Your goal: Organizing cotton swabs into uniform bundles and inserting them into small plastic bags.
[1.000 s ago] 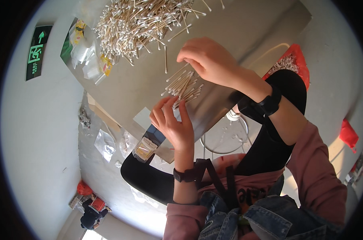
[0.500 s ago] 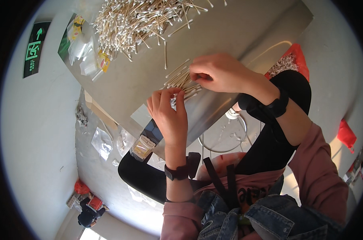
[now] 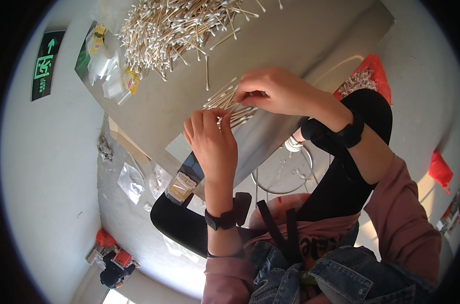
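Note:
A small bunch of cotton swabs (image 3: 243,116) with white tips lies on the grey table (image 3: 311,35) between my hands. My left hand (image 3: 211,144) is closed at the near left end of the bunch, with white tips showing between thumb and forefinger. From the right, my right hand (image 3: 273,91) pinches at the other side of the bunch; its fingertips are partly hidden, so how many swabs it grips is unclear. Farther off, a large heap of loose cotton swabs (image 3: 174,33) covers the table's far left part.
Clear plastic bags (image 3: 108,68) with yellow labels lie at the table's left edge. By my left wrist is a clear pack of swabs (image 3: 181,186). A red bag (image 3: 383,76) of pale bits stands beyond my right knee. Beneath the table edge is a stool (image 3: 283,191). Another person (image 3: 113,268) sits far off.
Both hands have shifted very slightly left along with the view. My right fingertips remain at the small bunch, and the left hand stays closed at its near end.

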The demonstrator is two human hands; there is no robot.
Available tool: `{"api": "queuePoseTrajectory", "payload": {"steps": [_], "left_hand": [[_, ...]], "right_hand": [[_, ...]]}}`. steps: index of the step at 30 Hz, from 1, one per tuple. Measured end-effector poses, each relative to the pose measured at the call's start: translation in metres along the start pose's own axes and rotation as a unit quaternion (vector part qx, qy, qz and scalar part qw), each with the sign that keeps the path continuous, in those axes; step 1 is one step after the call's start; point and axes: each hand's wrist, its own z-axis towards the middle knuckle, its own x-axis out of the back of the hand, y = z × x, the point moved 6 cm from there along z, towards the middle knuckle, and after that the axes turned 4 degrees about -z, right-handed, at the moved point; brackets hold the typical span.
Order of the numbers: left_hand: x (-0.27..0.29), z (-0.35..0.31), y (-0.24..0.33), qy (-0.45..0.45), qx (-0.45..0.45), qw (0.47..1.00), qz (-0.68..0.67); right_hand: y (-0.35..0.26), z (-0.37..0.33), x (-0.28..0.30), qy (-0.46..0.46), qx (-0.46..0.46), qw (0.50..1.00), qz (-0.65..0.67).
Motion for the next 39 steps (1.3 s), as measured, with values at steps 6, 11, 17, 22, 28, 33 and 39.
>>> {"api": "queuePoseTrajectory", "payload": {"steps": [6, 11, 17, 22, 28, 33, 39], "left_hand": [[0.006, 0.001, 0.016, -0.001, -0.002, 0.998, -0.056], [0.024, -0.013, 0.008, 0.064, 0.046, 0.988, -0.13], [0.013, -0.041, 0.002, 0.06, -0.019, 0.998, 0.002], [0.0, -0.032, 0.006, 0.058, -0.04, 0.997, -0.002], [-0.004, -0.031, -0.001, 0.058, -0.063, 0.996, 0.031], [-0.005, -0.032, 0.002, 0.089, -0.024, 0.996, -0.021], [-0.003, -0.026, -0.012, 0.104, 0.003, 0.993, -0.054]], "right_hand": [[-0.007, -0.002, 0.014, -0.027, -0.019, 0.999, 0.026], [-0.021, -0.026, 0.102, 0.078, -0.096, 0.991, -0.056], [0.003, -0.202, 0.245, 0.129, -0.434, 0.86, -0.235], [0.07, -0.3, 0.243, 0.109, -0.511, 0.828, -0.204], [-0.034, -0.092, 0.156, 0.209, -0.234, 0.947, -0.063], [-0.038, 0.012, 0.051, 0.134, -0.068, 0.987, -0.055], [-0.015, 0.007, 0.006, 0.069, -0.031, 0.994, -0.085]]}}
